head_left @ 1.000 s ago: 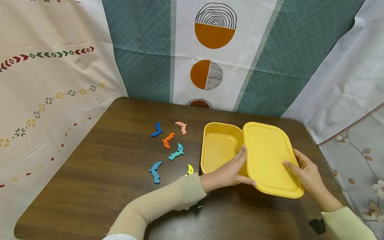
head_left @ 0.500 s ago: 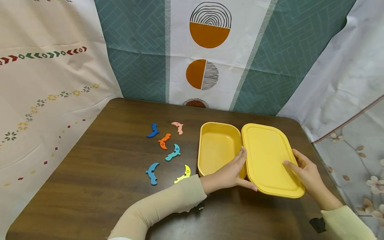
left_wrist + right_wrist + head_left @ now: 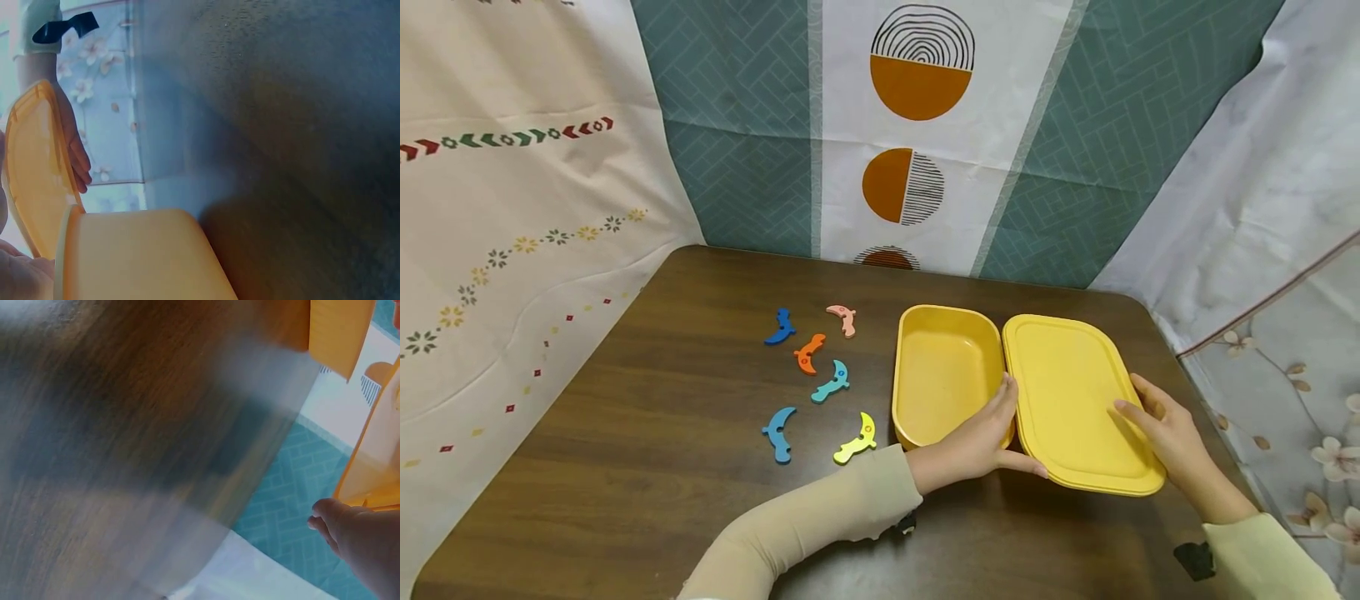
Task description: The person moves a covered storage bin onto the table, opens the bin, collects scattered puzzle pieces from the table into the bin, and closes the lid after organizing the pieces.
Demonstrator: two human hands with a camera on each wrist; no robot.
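A yellow plastic box [image 3: 942, 367] stands without its cover on the brown table. Its yellow lid [image 3: 1071, 400] is held tilted just to the right of it, inner side down. My right hand [image 3: 1168, 433] pinches the lid's right edge, thumb on top and fingers underneath. Fingers straight and thumb spread, my left hand [image 3: 977, 442] reaches over the box's near right corner and touches the lid's left edge. In the left wrist view the lid [image 3: 40, 169] stands up beyond the box wall [image 3: 137, 250]. The right wrist view shows the right hand [image 3: 356, 537] at the lid's edge.
Left of the box lie several flat curved pieces: pink [image 3: 844, 320], dark blue [image 3: 781, 327], orange [image 3: 808, 354], teal [image 3: 831, 382], blue [image 3: 779, 435] and yellow [image 3: 856, 439]. Patterned cloths [image 3: 745, 125] hang behind the table [image 3: 625, 433] and at its sides.
The lid's far edge has dropped slightly, with both hands keeping their places on it. The head view has turned slightly right, and the yellow piece shows fully from behind the left sleeve.
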